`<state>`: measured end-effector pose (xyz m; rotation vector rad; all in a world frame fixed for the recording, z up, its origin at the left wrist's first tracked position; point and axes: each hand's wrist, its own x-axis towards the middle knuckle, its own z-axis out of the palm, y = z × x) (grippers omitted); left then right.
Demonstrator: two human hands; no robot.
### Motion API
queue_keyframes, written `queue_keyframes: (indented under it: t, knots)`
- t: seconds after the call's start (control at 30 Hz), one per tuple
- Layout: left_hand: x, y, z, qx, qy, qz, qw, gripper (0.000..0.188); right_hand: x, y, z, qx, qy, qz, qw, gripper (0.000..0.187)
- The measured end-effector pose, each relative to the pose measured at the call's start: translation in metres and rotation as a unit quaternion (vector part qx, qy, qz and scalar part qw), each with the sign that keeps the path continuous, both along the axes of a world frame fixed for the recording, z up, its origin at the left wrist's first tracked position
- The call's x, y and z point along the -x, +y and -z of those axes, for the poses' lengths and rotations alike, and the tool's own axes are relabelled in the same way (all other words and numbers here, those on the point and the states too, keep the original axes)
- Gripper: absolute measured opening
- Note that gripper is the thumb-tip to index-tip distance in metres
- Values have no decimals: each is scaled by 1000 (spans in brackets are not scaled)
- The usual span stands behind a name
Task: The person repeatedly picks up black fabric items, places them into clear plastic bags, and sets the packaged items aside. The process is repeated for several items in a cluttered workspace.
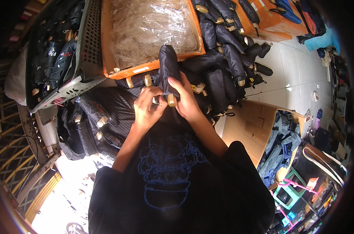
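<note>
Folded umbrella (168, 64) in a dark sleeve is the thing being worked on here, held up right in front of the chest with its long axis running straight away from the person, the wooden-looking handle knob (172, 100) at the near end and the covered tip pointing off toward the orange box (106, 58) full of clear plastic wrap. Both hands are bunched at that near end. The right hand (186, 101) is wrapped around the lower part of the sleeve, thumb lying up along the fabric, so it's closed on the umbrella. The left hand (147, 109) is curled in from the other side, fingers pinching at something small just beside the knob, can't really make out what, maybe a strap or the sleeve's edge. Neither hand is really nearer; they're both touching it, pretty much meeting at the knob. Past the tip and off to the right there's a whole pile of sleeved umbrellas (224, 50) on the tiled floor, a grey perforated crate (85, 50) with more of them on the left, and an open cardboard box (253, 124) with grey-blue fabric near the right elbow.
</note>
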<state>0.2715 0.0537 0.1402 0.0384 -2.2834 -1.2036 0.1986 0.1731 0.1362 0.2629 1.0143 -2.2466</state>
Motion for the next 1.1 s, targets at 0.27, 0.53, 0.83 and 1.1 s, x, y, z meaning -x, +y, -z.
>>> queue_keyframes:
  t: [0.27,0.53,0.83,1.1]
  knots:
    - [-2,-12,-14,-49,-26,98,994,37,-2,-1,5,-62,52,7,997,70]
    - [-10,-9,2,-48,2,53,997,15,-5,-1,-4,22,57,6,998,65]
    - [-11,-8,-12,-64,-30,45,996,25,4,-1,6,-5,77,3,997,62]
    - [-6,-13,-18,76,-99,85,989,37,10,-2,3,-102,101,26,989,58]
